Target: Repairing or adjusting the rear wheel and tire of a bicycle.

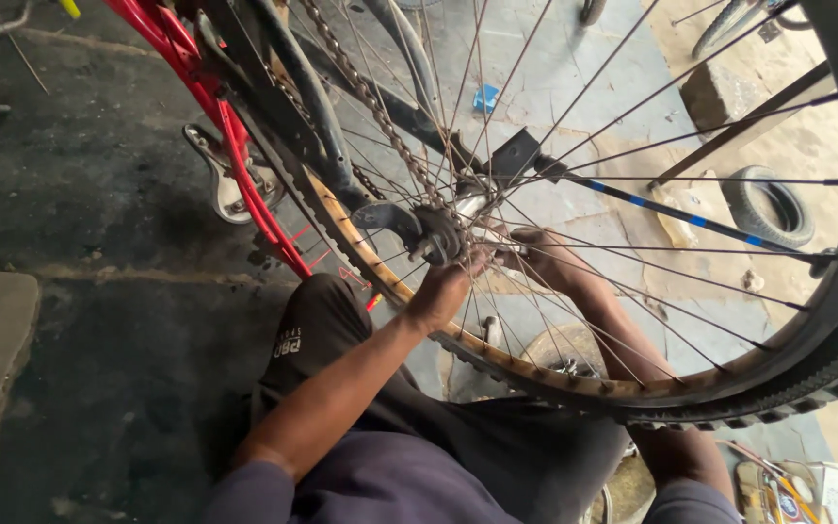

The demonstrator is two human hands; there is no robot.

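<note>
Both hands grip the rear hub (443,233): left hand (446,286) outside the spokes (632,320), right hand (540,254) behind them.

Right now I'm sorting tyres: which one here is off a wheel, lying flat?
The small loose tyre on the pale floor at right; the big tyre by the hands sits mounted on its spoked rim.

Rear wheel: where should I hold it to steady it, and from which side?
Likely the rim and tyre at the bare near arc, reached from outside the wheel. Spokes crowd the hub, where the left hand and right hand work.
</note>
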